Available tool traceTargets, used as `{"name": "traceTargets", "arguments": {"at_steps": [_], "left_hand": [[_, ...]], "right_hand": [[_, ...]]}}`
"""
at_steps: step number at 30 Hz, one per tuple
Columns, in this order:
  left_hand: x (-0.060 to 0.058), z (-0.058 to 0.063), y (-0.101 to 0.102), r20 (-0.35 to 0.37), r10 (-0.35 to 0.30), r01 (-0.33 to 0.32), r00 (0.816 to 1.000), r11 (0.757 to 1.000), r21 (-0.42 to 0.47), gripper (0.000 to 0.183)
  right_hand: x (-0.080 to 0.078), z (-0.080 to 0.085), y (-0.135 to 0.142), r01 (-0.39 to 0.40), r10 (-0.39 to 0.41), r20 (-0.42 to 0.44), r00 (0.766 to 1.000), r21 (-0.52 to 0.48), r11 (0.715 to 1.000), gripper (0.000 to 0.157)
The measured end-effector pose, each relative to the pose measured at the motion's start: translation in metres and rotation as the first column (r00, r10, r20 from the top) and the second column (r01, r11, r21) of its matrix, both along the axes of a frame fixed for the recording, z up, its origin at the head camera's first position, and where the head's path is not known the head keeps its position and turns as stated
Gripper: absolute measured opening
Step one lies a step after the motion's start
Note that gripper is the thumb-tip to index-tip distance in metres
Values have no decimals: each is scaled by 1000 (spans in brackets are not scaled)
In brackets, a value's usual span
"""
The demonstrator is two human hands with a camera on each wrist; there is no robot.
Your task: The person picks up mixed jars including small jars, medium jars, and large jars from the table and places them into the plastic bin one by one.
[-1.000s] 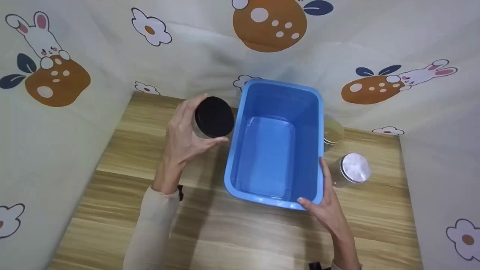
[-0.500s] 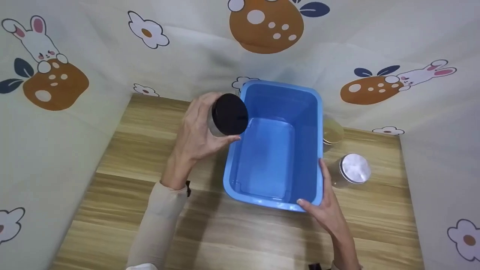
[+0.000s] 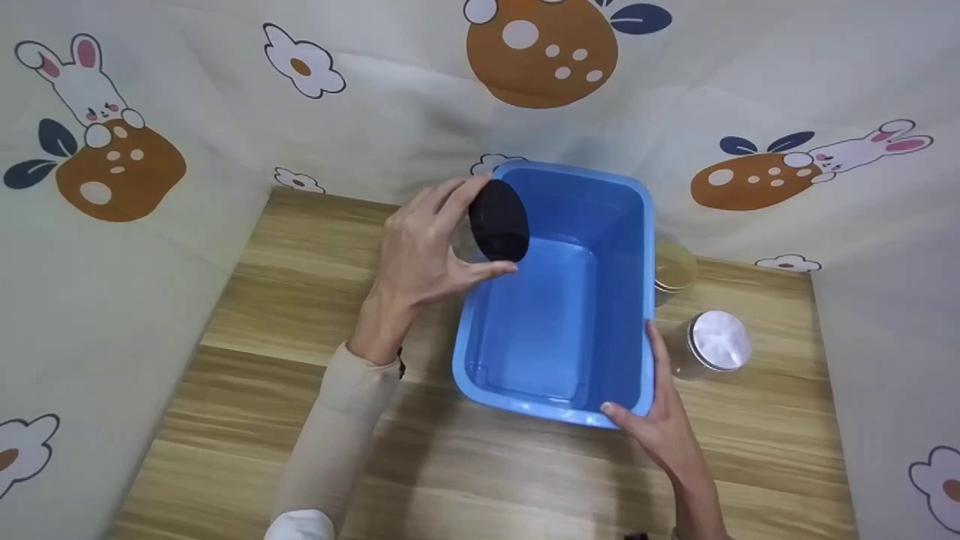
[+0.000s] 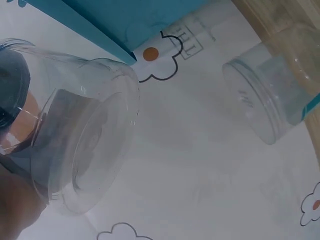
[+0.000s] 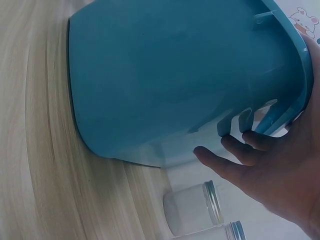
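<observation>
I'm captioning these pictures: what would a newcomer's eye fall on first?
Probably the big blue bin at the centre of the head view, its near right corner gripped by the right hand. Next comes the clear, black-lidded jar tilted in the left hand, by the bin's left side. Behind them, a rabbit-print backdrop stands out.

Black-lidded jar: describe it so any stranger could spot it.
Find the blue bin. By its left rim, the left hand grips the clear jar. Its black lid sets it apart from the silver-topped jar right of the bin.
</observation>
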State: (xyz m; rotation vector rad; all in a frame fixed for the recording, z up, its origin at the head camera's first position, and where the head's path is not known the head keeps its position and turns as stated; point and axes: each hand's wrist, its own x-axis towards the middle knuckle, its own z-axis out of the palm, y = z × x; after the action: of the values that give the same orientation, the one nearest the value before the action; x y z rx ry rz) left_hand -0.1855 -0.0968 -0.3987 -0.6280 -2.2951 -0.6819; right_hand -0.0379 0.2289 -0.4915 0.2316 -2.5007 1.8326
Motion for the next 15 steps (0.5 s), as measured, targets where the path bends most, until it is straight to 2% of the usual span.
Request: {"name": "traceTargets", "arguments": {"at_steps": [6,15], "left_hand": [[-5,7,11,-28,-6,4,1000,999,-46,102],[-18,16,29,-11,-91,89,996,992,-94,101]], "right_hand": [[-2,0,0,1,-1,3,1000,25,1000,112],[-1,-1,2,9,-9,4,1000,2,1000,112]]}}
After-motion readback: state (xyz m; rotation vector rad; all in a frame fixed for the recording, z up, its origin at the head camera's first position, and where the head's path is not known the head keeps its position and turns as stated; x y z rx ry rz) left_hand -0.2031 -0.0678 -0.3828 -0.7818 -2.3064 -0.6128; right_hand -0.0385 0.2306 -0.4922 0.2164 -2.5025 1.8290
